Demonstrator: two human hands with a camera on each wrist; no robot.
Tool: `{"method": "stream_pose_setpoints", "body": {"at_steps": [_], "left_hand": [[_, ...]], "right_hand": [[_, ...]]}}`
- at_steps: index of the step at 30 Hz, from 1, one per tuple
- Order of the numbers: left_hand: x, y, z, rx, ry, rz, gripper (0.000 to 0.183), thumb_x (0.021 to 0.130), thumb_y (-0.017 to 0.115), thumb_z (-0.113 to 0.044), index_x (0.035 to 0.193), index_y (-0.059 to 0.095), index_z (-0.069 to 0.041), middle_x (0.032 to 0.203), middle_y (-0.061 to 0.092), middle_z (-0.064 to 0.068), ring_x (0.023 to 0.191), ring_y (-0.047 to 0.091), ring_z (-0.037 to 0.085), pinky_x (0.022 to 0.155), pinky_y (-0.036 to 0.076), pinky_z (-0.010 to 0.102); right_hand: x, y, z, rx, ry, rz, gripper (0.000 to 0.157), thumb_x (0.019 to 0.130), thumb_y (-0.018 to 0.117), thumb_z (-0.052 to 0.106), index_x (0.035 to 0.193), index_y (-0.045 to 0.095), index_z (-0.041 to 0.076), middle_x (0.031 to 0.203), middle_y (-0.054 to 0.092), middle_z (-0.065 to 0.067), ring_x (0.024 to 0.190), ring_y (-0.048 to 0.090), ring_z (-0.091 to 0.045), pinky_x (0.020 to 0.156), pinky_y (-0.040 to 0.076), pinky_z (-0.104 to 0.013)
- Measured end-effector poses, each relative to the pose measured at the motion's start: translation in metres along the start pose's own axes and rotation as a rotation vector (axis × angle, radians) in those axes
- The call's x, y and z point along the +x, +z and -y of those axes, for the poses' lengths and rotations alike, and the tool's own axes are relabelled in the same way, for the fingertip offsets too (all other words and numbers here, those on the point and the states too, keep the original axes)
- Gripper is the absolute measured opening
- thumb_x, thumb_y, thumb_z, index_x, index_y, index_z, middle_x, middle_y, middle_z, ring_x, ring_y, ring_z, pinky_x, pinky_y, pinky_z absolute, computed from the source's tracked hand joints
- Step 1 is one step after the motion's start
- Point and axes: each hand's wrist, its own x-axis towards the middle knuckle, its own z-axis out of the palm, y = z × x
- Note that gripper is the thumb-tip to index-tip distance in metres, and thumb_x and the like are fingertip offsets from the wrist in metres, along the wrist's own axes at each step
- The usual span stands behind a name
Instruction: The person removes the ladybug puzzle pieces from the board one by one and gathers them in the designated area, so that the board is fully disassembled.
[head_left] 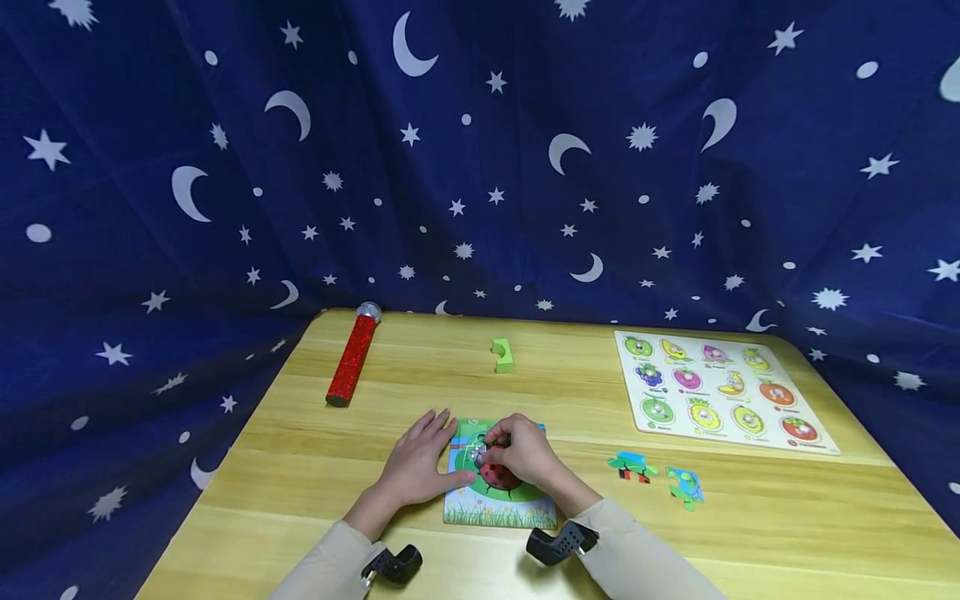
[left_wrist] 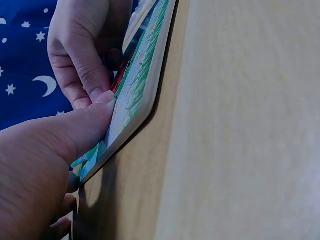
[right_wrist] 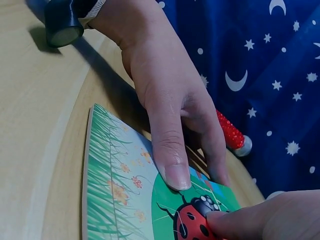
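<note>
A ladybug jigsaw puzzle (head_left: 498,510) lies on the table in front of me, its ladybug (right_wrist: 194,220) red with black spots on a green circle. My left hand (head_left: 422,458) rests at the puzzle's left edge, fingers stretched out and thumb on the picture. Over the ladybug is my right hand (head_left: 521,454), its fingers curled. Its thumb is at the ladybug's head, pinching at a puzzle piece there that the fingers largely hide. The upper right of the puzzle is covered by this hand. Two loose clusters, puzzle pieces (head_left: 632,467) and more puzzle pieces (head_left: 686,487), lie to the right.
A fruit puzzle board (head_left: 738,392) lies at the right rear of the table. A red glittery microphone (head_left: 352,358) lies at the left rear. Near the back middle stands a green notched block (head_left: 502,356). A blue curtain (head_left: 480,150) with moons and stars hangs behind the table.
</note>
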Motion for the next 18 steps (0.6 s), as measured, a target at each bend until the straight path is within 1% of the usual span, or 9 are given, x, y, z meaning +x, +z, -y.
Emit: {"method": "stream_pose_setpoints", "body": {"at_steps": [3,7,11,14,18], "left_hand": [[-0.0007,0.0005,-0.0001,-0.009,0.0,0.0,0.088,0.083,0.066,-0.062,0.149,0.043,-0.008,0.162,0.031,0.011,0.151,0.022,0.037,0.115,0.027,0.063],[-0.0013,0.0007,-0.0004,-0.007,0.013,-0.003,0.087,0.084,0.066,-0.061,0.149,0.042,-0.007,0.162,0.031,0.012,0.151,0.023,0.037,0.115,0.028,0.063],[-0.0012,0.0007,-0.0001,-0.003,0.011,-0.004,0.087,0.084,0.065,-0.061,0.149,0.042,-0.007,0.162,0.031,0.012,0.151,0.023,0.037,0.115,0.028,0.063],[-0.001,0.0004,-0.0003,-0.009,0.003,-0.002,0.087,0.084,0.066,-0.061,0.149,0.043,-0.007,0.162,0.031,0.012,0.151,0.022,0.037,0.115,0.027,0.063],[-0.0017,-0.0006,-0.0019,-0.017,0.0,0.0,0.087,0.084,0.066,-0.06,0.149,0.043,-0.006,0.162,0.031,0.013,0.151,0.022,0.038,0.115,0.026,0.064]], "right_hand": [[0.0002,0.0007,0.0001,-0.001,0.0,-0.007,0.012,0.077,0.081,0.008,0.086,0.073,0.006,0.086,0.064,-0.004,0.081,0.057,-0.015,0.068,0.052,-0.032],[-0.0006,0.0009,0.0012,-0.034,-0.004,-0.025,0.01,0.077,0.082,0.01,0.084,0.074,0.008,0.088,0.063,-0.004,0.083,0.056,-0.015,0.069,0.051,-0.031],[0.0005,0.0007,0.0032,-0.059,-0.022,-0.029,0.008,0.078,0.081,0.01,0.083,0.075,0.008,0.085,0.064,-0.003,0.079,0.055,-0.013,0.067,0.048,-0.029],[0.001,0.0005,0.0041,-0.057,-0.027,-0.028,0.008,0.078,0.081,0.009,0.083,0.075,0.007,0.082,0.064,-0.003,0.077,0.054,-0.012,0.065,0.048,-0.028],[0.0011,0.0011,0.004,-0.043,-0.014,-0.023,0.01,0.078,0.081,0.009,0.084,0.074,0.007,0.083,0.062,-0.004,0.076,0.052,-0.012,0.066,0.046,-0.027]]}}
